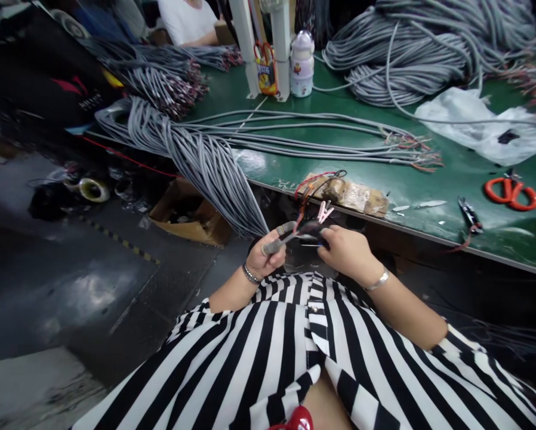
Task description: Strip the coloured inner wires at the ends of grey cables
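Observation:
In front of my lap, my left hand (268,254) is closed with thumb and index finger pinched on a grey cable (295,234); grey covers wrap those fingertips. My right hand (345,249) is closed just to the right, around something dark and blurred that I cannot make out. A pink clip (325,212) shows just beyond the fingers. Right behind the hands, on the bench edge, lies a taped wooden block (355,196) with red and black wires on it. A thick bundle of grey cables (205,161) hangs over the edge towards my left hand.
On the green bench (335,104) lie loose grey cables (313,134), orange-handled scissors (512,192), small cutters (469,215) and a plastic bag (478,122). A bottle (302,64) stands by a post; coiled cable (411,54) is behind. A cardboard box (187,227) sits below. Another person (187,22) is across the bench.

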`<state>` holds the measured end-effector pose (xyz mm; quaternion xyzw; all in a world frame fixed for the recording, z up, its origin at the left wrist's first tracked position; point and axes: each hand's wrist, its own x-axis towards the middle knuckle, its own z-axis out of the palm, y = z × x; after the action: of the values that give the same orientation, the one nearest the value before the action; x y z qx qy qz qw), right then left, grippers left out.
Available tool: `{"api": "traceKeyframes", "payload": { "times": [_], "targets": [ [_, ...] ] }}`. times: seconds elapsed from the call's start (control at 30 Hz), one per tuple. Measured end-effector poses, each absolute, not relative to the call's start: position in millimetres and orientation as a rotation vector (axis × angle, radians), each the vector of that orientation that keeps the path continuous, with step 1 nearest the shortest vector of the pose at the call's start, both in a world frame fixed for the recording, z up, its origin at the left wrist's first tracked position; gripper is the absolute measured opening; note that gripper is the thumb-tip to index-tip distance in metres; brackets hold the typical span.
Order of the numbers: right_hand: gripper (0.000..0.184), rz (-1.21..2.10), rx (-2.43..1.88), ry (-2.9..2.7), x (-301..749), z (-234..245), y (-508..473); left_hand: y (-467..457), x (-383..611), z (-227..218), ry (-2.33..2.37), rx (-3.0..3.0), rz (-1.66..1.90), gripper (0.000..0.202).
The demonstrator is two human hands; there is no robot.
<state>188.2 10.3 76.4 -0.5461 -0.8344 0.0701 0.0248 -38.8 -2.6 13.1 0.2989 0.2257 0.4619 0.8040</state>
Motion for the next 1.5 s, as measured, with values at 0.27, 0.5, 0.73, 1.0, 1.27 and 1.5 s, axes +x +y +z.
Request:
{"api": "traceKeyframes", "payload": {
  "times": [0.27,0.5,0.73,1.0,1.27,1.5],
  "targets": [
    [0.031,0.339,-1.374,-2.2,209,76,-4,-2,-51,7,0.353,0.55,1.122,0.027],
    [0.04,0.603,-1.029,-2.136,156,77,0,-10,-43,14,0.398,0.662,1.034,0.055],
    [0.033,1.323,-0.85,-1.941,153,60,11,-13,-49,-1,0.597,0.785,0.984,0.057],
    [0.051,2.202,-0.759,-1.707,176,49,22,2,-52,19,0.665,1.216,0.612,0.043],
    [0.04,1.335,-1.341,-1.795,241,44,37,14,-49,41,0.626,1.738,0.555,0.02],
    [0.057,1.578,-1.339,-1.593,248,41,-8,16,-34,38,0.698,1.792,0.693,0.016]
  ]
}}
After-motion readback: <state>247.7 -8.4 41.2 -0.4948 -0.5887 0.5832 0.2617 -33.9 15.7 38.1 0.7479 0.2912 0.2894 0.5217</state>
